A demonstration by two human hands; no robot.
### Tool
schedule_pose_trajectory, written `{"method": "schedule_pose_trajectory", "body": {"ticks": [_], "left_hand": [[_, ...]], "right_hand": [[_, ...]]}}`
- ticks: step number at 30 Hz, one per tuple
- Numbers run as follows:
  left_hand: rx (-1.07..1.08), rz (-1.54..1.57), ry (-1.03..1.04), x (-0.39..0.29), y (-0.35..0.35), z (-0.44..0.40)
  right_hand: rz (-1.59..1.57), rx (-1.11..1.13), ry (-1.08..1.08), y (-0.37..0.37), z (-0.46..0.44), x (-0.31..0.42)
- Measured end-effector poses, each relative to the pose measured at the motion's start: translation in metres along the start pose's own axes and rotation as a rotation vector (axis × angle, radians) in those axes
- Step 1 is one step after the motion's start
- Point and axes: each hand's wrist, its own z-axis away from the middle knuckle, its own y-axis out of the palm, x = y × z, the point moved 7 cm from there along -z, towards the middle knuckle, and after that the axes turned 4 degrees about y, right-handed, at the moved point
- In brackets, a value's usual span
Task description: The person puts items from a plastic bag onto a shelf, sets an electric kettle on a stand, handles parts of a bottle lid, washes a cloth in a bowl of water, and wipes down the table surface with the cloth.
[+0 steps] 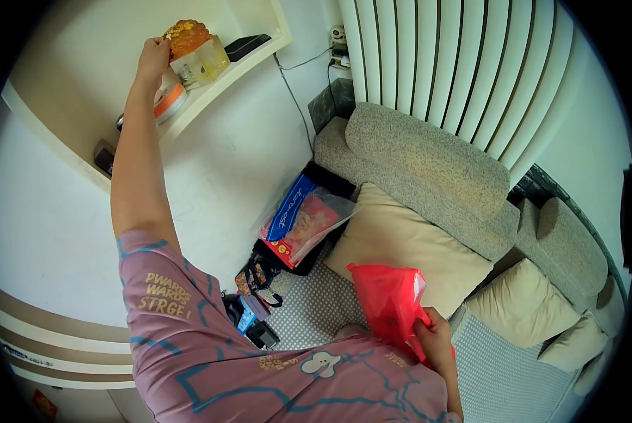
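Note:
My left hand [154, 60] is stretched up to a wall shelf, its fingers closed at the left edge of an amber-gold carved ornament [188, 39]. The ornament sits on a clear, yellowish block-shaped base [202, 63], and the fingertips are partly hidden against it. An orange-and-white round object [169, 103] lies just below, partly behind my forearm. Low in front of my body, my right hand [436, 342] grips a red plastic bag [386, 299] by its edge. The bag hangs over the sofa, beside a cream cushion [407, 240].
The curved shelf [217, 86] also carries a black box [248, 47]. A grey sofa [429, 166] with more cushions [524, 303] runs to the right, below a white radiator [464, 63]. A clear-and-blue package [298, 218] and dark items lie at the sofa's left end.

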Motion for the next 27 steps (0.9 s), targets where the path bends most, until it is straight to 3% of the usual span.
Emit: {"method": "schedule_pose_trajectory", "body": {"ticks": [2,4,8,10,14,16,20,22,25,27], "left_hand": [[0.065,-0.063,-0.015,0.005,0.004,-0.003],[-0.082,-0.096,0.058,-0.01,0.001,0.01],[-0.131,-0.161,0.086,-0.017,0.006,0.017],[-0.302,-0.171,0.113,-0.01,0.003,0.011],[-0.368,-0.153,0.086,-0.011,0.007,0.016],[-0.442,-0.367,0.134,-0.02,0.008,0.019],[-0.469,-0.452,0.132,-0.03,0.012,0.028],[-0.465,-0.545,0.291,-0.055,0.014,0.042],[-0.423,-0.67,0.215,-0.05,0.01,0.035],[-0.398,-0.745,0.3,-0.06,0.007,0.039]], "right_hand": [[-0.021,-0.002,0.034,-0.001,0.0,-0.004],[-0.032,-0.006,0.046,0.0,0.001,-0.008],[-0.022,-0.005,0.026,0.001,0.001,-0.009],[0.018,-0.009,-0.008,0.001,0.001,-0.002],[0.013,-0.009,-0.008,0.002,0.0,-0.004],[-0.012,-0.017,0.006,0.002,0.0,-0.007],[0.016,-0.036,0.024,0.001,0.003,-0.003],[0.0,-0.02,0.021,0.001,0.001,-0.008],[-0.001,-0.029,0.033,0.0,0.0,-0.005],[0.006,-0.021,0.019,0.0,-0.003,-0.003]]}}
